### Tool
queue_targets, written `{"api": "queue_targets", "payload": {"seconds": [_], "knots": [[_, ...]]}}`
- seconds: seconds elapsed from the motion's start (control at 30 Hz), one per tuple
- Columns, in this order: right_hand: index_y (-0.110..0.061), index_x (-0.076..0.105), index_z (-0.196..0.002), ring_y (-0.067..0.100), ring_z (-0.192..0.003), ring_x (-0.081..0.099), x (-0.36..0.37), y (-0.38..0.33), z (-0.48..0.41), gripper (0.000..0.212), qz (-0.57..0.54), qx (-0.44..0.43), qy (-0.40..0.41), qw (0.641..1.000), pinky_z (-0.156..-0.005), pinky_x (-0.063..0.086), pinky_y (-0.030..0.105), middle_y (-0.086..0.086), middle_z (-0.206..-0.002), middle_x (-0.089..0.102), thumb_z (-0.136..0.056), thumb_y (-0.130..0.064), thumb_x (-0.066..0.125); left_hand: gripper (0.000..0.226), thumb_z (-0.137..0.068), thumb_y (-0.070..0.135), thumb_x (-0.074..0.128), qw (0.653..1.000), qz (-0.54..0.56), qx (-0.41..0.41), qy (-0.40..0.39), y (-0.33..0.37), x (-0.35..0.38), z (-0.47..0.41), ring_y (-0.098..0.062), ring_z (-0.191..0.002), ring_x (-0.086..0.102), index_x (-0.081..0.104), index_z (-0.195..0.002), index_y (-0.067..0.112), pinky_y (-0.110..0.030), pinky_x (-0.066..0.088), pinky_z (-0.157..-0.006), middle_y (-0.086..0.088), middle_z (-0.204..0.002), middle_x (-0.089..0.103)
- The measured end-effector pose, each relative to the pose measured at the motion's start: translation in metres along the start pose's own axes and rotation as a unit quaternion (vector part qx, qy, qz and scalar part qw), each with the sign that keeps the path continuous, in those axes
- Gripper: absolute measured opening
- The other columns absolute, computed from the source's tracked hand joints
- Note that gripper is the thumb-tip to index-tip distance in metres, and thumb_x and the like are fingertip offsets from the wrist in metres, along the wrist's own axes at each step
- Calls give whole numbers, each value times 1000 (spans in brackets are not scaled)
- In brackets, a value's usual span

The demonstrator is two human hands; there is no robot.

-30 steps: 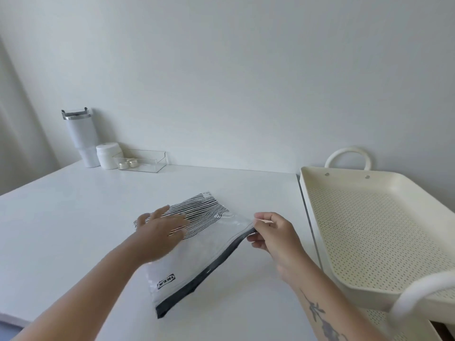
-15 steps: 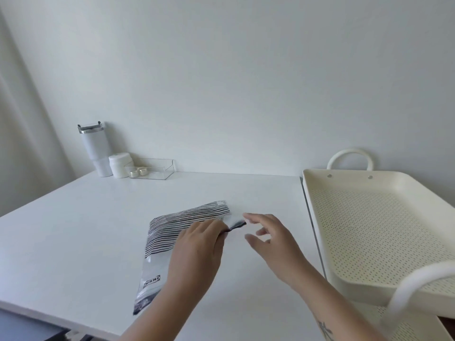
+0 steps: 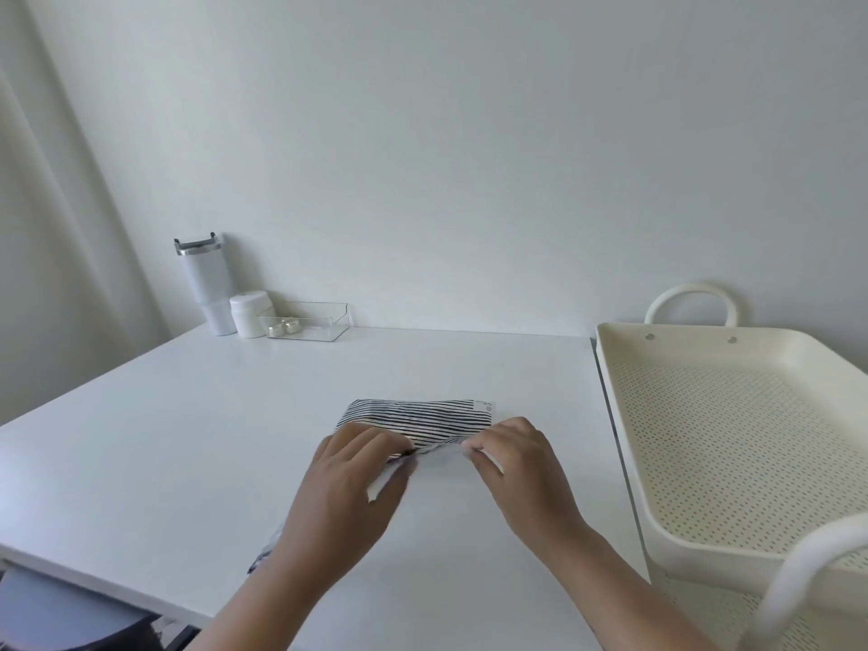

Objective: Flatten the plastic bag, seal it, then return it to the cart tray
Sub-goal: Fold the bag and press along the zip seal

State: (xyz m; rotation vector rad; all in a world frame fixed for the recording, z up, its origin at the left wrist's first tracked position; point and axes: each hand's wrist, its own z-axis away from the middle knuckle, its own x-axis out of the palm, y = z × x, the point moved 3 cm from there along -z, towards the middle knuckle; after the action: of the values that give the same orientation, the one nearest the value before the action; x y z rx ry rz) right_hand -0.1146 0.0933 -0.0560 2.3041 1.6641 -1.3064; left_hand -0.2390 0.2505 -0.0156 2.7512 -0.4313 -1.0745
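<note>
A plastic bag with black-and-white stripes lies on the white table, its striped end towards the wall. My left hand covers the bag's near left part and pinches its edge. My right hand pinches the same edge a little to the right. Between the two hands a short stretch of the bag's edge shows. The bag's near end is mostly hidden under my left hand and forearm. The cream perforated cart tray stands to the right of the table, with nothing in it.
At the table's back left stand a white tumbler, a white jar and a clear plastic box with small metal items. A white cart handle arches over the tray's near corner. The table's front edge runs at lower left.
The bag has turned so its striped end points to the wall. My left hand slid along the bag to its edge, and my right hand closed on that edge.
</note>
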Motion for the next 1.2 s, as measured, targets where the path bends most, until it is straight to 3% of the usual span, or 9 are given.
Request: {"api": "queue_targets", "payload": {"seconds": [0.07, 0.17, 0.3, 0.37, 0.53, 0.73, 0.87, 1.0, 1.2], "knots": [[-26, 68, -84, 14, -86, 54, 1, -4, 1, 5, 13, -11, 9, 1000, -75, 48, 32, -15, -81, 69, -87, -22, 68, 20, -85, 41, 64, 999, -24, 23, 8, 8, 4, 1, -14, -89, 56, 62, -96, 25, -33, 44, -77, 15, -90, 65], [-25, 69, -89, 15, -88, 56, -1, -9, 3, 4, 17, -19, 21, 999, -76, 49, 33, -14, -84, 68, -87, -22, 68, 9, -85, 26, 69, 999, -7, 37, 34, 17, 8, 2, -16, -84, 56, 62, -90, 26, -36, 46, -72, 15, -85, 63], [-25, 66, -108, 13, -97, 56, -8, -23, 8, 23, -56, -42, 28, 997, -84, 50, 33, -12, -97, 67, -87, -32, 66, 8, -82, 21, 71, 998, 50, -7, 41, 15, 5, 1, -13, -85, 56, 67, -87, 25, -33, 47, -71, 18, -84, 64], [-27, 67, -104, 11, -96, 55, -12, -34, 8, 19, -111, -53, 32, 992, -83, 48, 33, -16, -94, 66, -88, -37, 61, 6, -82, 23, 70, 995, 85, -29, 37, 16, 3, -2, -11, -87, 57, 70, -88, 25, -29, 48, -72, 19, -85, 65], [-26, 71, -91, 8, -91, 53, -14, -42, 7, 8, -149, -30, 46, 987, -79, 49, 37, -18, -82, 66, -87, -21, 68, 5, -83, 26, 70, 993, 101, -50, 35, 21, -4, -7, -6, -88, 57, 70, -88, 25, -22, 46, -72, 20, -82, 66], [-33, 70, -94, 8, -98, 56, -18, -42, 2, 12, -215, -4, 24, 976, -82, 46, 21, -22, -92, 65, -88, -23, 67, 16, -83, 2, 71, 992, 103, -72, 24, 23, -5, -13, -9, -85, 58, 67, -84, 18, -26, 47, -72, 16, -81, 64], [-32, 69, -93, 9, -98, 56, -20, -42, -2, 12, -211, -3, 15, 977, -81, 46, 21, -23, -89, 65, -90, -21, 65, 10, -83, 9, 72, 993, 83, -71, 42, 27, -5, -16, -7, -83, 58, 69, -83, 19, -31, 50, -71, 17, -79, 64], [-29, 69, -92, 9, -99, 57, -23, -38, -2, 10, -213, 8, 20, 977, -82, 45, 17, -21, -90, 66, -90, -20, 65, 12, -81, 18, 74, 989, 102, -102, 44, 27, -4, -13, -4, -84, 59, 67, -86, 27, -18, 46, -72, 19, -86, 64], [-30, 69, -93, 9, -102, 56, -26, -32, 3, 10, -222, 34, 14, 974, -83, 39, 8, -21, -98, 66, -90, -21, 65, 7, -83, 13, 72, 993, 75, -87, 19, 31, -1, -17, -7, -85, 54, 70, -87, 19, -18, 42, -72, 15, -81, 64]]}}
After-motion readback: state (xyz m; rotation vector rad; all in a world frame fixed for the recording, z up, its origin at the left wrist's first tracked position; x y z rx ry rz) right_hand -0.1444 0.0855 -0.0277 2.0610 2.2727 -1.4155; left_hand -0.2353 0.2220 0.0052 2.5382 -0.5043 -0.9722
